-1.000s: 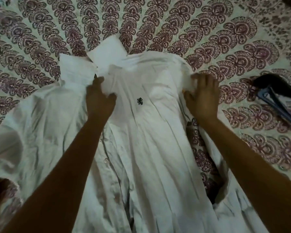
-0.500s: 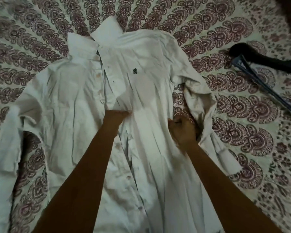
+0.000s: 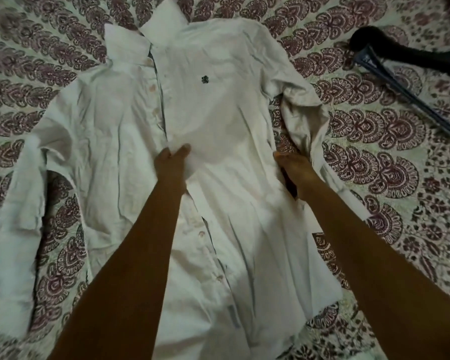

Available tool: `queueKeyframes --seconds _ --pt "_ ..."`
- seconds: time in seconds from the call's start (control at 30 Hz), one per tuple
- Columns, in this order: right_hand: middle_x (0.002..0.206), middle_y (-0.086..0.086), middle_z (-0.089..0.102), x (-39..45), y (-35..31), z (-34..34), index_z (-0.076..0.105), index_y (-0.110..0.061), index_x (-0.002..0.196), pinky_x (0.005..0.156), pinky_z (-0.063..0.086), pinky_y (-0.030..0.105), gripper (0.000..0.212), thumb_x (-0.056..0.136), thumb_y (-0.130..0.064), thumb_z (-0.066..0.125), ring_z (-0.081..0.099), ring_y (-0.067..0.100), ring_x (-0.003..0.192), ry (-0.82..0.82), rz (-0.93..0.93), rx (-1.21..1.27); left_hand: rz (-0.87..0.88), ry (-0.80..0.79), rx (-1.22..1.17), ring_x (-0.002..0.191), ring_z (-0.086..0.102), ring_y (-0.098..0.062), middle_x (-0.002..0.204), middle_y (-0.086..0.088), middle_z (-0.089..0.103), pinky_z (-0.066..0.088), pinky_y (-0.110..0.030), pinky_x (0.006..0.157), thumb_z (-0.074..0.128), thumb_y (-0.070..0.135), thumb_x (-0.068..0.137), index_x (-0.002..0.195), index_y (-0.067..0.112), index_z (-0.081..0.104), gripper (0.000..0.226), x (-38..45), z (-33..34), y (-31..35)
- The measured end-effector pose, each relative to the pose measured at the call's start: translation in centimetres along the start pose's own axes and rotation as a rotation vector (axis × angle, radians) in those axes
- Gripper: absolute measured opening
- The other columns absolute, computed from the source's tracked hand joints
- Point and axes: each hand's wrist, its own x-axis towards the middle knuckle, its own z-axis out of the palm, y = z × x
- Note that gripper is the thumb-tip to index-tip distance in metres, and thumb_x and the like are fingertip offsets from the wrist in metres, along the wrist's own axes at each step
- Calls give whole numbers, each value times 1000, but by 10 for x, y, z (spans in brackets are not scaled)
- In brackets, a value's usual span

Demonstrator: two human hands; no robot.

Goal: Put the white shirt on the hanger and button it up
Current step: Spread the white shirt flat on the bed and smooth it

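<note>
Pinching white shirt (image 3: 218,113) placket, left hand (image 3: 170,165), right hand (image 3: 294,167) gripping side (hanger (image 3: 411,74) apart)

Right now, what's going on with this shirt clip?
A person has a white shirt spread front-up on a patterned bedsheet. The left hand pinches the front panel near the button placket at mid-chest, and the right hand holds the shirt's side edge by the bunched sleeve. The shirt looks unbuttoned. The hanger lies on the sheet to the upper right, apart from the shirt, so the hanging step has not begun.
</note>
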Motion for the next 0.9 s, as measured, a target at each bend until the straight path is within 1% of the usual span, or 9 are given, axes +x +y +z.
queueKeyframes --seconds 0.07,0.17,0.23,0.37,0.5,0.67,0.73,0.8,0.9 --pt "83 12 60 3 4 -4 65 -17 78 79 45 33 16 88 -26 58 56 24 82 125 -75 -163 73 189 24 72 58 -15 79 -2 62 51 -26 73 70 23 81 81 9 63 16 -5 -18 -9" --pt "99 21 66 -4 6 -12 68 -7 95 85 45 34 21 89 -21 54 60 31 97 349 -144 -315 50 314 93 66 55 -21 68 -8 59 45 -26 66 66 26 84 65 12 56 26 -7 -28 -21" --pt "110 21 65 -11 7 -12 64 -3 104 89 42 31 26 91 -22 51 58 33 106 359 -177 -334 -45 143 100 69 59 -25 83 -13 66 47 -30 64 62 25 86 88 11 65 15 -14 -26 -24" --pt "124 16 59 -28 12 -10 55 -6 120 95 37 30 36 93 -29 50 50 32 118 212 -135 -475 -240 -272 56 84 64 -18 95 -1 66 55 -25 58 67 27 84 111 16 61 29 -45 -23 -32" --pt "125 13 55 -60 31 -21 55 -2 120 96 41 31 39 91 -29 53 51 27 116 58 -56 -392 -249 -419 35 101 62 -17 106 3 68 46 -31 84 69 27 82 115 21 61 35 -78 -40 -62" --pt "92 10 58 -88 50 -33 63 -6 88 68 40 24 19 88 -25 61 53 20 88 -88 -10 -414 -199 -591 304 100 61 -17 111 -3 65 48 -25 73 68 10 82 121 10 57 41 -118 -49 -90" --pt "96 17 64 -87 53 -42 64 2 90 71 37 23 23 89 -20 58 58 27 93 60 -108 -495 -218 -486 306 91 62 -17 101 -6 66 49 -27 69 66 7 83 115 7 59 32 -122 -55 -99" --pt "103 21 66 -85 57 -48 62 5 97 75 37 26 26 91 -19 53 59 31 101 201 -193 -582 -195 -246 177 68 62 -14 79 -5 60 48 -21 54 61 5 86 101 9 62 16 -123 -66 -105" --pt "109 25 63 -86 65 -45 57 6 103 81 40 32 27 95 -16 45 57 35 104 182 -282 -623 -104 -61 157 78 57 -21 78 -3 57 46 -30 66 60 13 87 83 15 64 6 -126 -76 -116"
